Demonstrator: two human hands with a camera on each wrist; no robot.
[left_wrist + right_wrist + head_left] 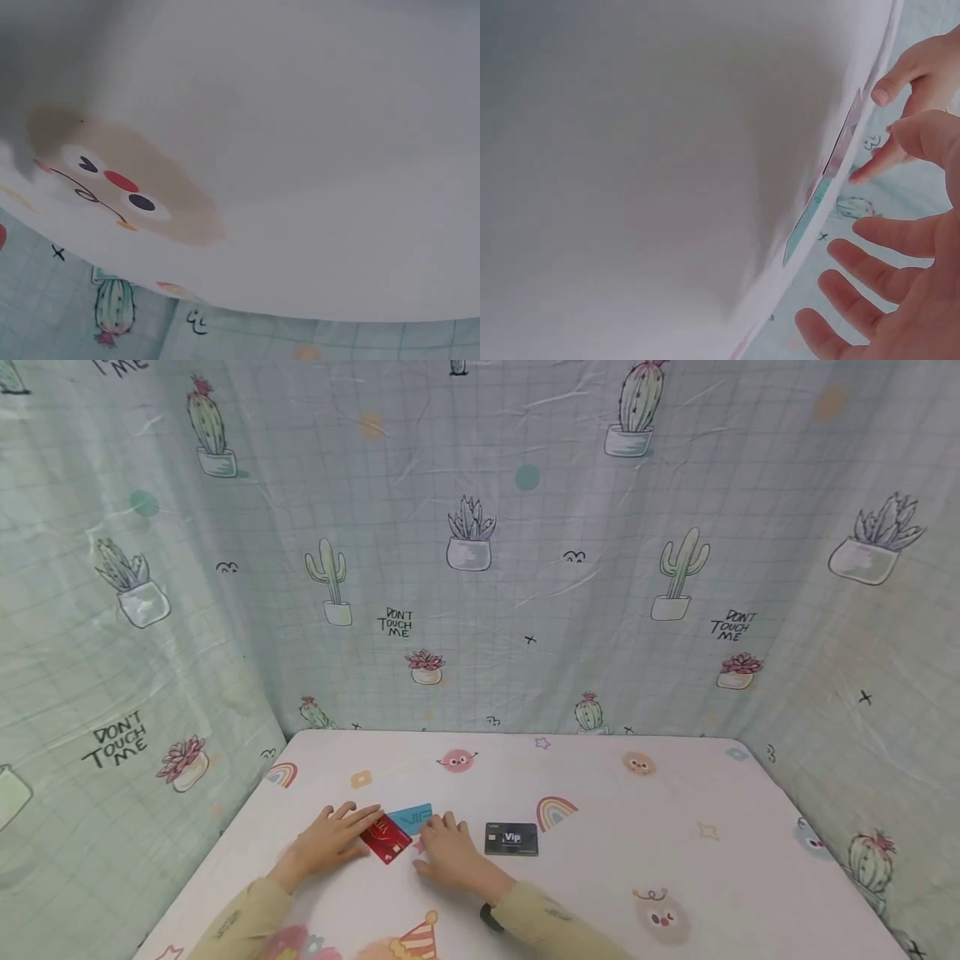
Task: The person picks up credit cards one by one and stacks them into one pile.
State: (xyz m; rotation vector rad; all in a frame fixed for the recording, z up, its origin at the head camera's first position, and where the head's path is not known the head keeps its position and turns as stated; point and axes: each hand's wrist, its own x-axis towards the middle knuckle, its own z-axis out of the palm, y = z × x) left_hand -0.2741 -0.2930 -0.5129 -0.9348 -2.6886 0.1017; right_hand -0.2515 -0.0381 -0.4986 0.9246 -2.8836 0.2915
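A red card point(387, 838) with a chip lies tilted on the white table, overlapping the left part of a blue VIP card point(414, 818). My left hand point(324, 845) is at the red card's left side, its index fingertip at the card's upper corner; whether it touches is unclear. Close to the blue card's right end is my right hand point(456, 857), with nothing in its grasp. The right wrist view shows the right hand's point(900, 277) fingers spread and slightly bent, and the left hand point(922, 94) beyond with thumb and fingers apart. The left wrist view shows no clear hand.
A black Vip card point(512, 839) lies flat just right of the right hand. Some dark object point(491, 917) shows partly from under the right sleeve. The printed tabletop point(600, 893) meets cactus-patterned cloth point(510, 677) at its back and sides.
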